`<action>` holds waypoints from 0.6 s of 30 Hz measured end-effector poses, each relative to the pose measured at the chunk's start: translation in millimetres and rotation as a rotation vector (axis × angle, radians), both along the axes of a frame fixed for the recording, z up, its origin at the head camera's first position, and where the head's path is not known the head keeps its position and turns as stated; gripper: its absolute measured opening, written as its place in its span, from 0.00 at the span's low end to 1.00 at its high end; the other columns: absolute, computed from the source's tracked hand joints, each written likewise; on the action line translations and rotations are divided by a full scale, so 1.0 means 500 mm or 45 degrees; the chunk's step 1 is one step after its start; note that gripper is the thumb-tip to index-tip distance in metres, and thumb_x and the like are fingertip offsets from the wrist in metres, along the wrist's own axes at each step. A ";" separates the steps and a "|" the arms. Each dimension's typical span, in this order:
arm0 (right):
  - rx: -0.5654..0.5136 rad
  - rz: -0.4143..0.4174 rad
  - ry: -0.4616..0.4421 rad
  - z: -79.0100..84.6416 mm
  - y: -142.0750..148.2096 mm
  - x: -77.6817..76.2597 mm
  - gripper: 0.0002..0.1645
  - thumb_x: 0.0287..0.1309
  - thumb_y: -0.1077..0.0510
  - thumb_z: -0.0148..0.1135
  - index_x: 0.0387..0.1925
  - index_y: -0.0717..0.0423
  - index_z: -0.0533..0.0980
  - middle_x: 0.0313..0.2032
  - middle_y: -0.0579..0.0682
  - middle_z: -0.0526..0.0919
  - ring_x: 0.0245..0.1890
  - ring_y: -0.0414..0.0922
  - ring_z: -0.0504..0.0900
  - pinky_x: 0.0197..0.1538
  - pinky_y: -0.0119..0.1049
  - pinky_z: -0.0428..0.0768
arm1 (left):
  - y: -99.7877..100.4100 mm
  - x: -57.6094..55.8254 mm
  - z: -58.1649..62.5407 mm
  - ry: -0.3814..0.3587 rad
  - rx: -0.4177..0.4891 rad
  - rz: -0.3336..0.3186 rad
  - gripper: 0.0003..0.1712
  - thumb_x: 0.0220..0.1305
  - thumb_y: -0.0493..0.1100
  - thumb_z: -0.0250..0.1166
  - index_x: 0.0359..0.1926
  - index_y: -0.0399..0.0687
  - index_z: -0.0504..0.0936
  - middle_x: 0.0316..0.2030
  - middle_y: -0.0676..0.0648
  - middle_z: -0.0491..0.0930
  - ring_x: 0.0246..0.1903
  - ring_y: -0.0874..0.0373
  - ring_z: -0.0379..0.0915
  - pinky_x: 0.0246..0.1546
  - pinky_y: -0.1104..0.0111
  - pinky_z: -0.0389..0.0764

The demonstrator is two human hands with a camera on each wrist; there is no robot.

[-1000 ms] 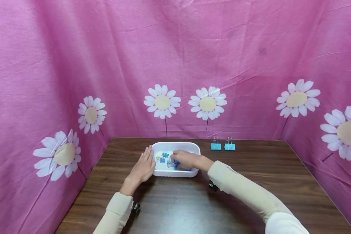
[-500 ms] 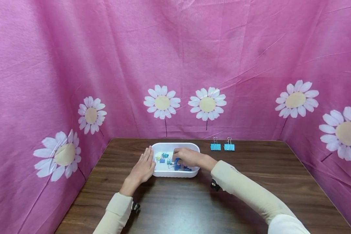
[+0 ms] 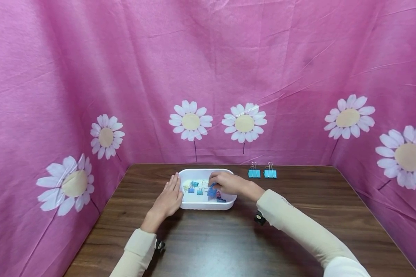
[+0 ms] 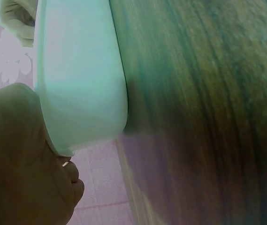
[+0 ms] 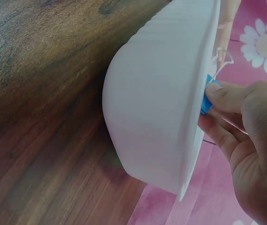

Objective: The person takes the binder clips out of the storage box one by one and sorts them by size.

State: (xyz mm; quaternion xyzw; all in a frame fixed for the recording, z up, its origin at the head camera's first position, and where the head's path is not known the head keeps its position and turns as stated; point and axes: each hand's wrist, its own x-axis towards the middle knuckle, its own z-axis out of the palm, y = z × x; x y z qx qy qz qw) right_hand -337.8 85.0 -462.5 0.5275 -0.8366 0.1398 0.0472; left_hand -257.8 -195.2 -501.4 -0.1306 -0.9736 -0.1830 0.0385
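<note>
A white tray (image 3: 208, 206) stands near the back of the table with several small binder clips in it. Over its right part, my right hand (image 3: 228, 184) pinches a blue binder clip (image 5: 207, 97) between thumb and fingers; its wire handle sticks up in the right wrist view. Straight fingers of my left hand (image 3: 169, 196) lie along the tray's left end. Teal clips (image 3: 194, 184) (image 3: 199, 191), a purple-blue clip (image 3: 191, 190) and a yellow one (image 3: 185, 188) lie in the left half. Dark and reddish clips (image 3: 221, 200) lie at the right, below the held one.
Two larger teal binder clips (image 3: 254, 174) (image 3: 270, 174) stand side by side, handles up, on the wooden table (image 3: 208, 238) right of the tray. A pink flowered cloth (image 3: 215, 57) hangs behind the table and along both sides.
My right hand has drawn up and slightly right, with the blue binder clip now showing under its fingers. More clips in the tray are uncovered. My left hand stays at the tray's end.
</note>
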 end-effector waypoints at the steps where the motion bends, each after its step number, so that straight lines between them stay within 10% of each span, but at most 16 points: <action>1: -0.007 -0.012 -0.010 0.000 0.003 0.000 0.11 0.67 0.69 0.67 0.45 0.56 0.90 0.46 0.50 0.88 0.46 0.42 0.87 0.52 0.36 0.89 | 0.000 0.000 0.000 0.000 -0.004 0.002 0.35 0.82 0.41 0.44 0.81 0.25 0.52 0.84 0.31 0.47 0.85 0.35 0.42 0.85 0.43 0.52; 18: -0.153 -0.182 -0.109 0.010 0.061 0.012 0.11 0.69 0.66 0.67 0.50 0.56 0.88 0.51 0.50 0.88 0.48 0.44 0.88 0.51 0.36 0.90 | 0.000 0.002 -0.003 -0.011 0.004 0.008 0.36 0.82 0.42 0.43 0.81 0.25 0.52 0.84 0.31 0.46 0.85 0.35 0.43 0.85 0.44 0.52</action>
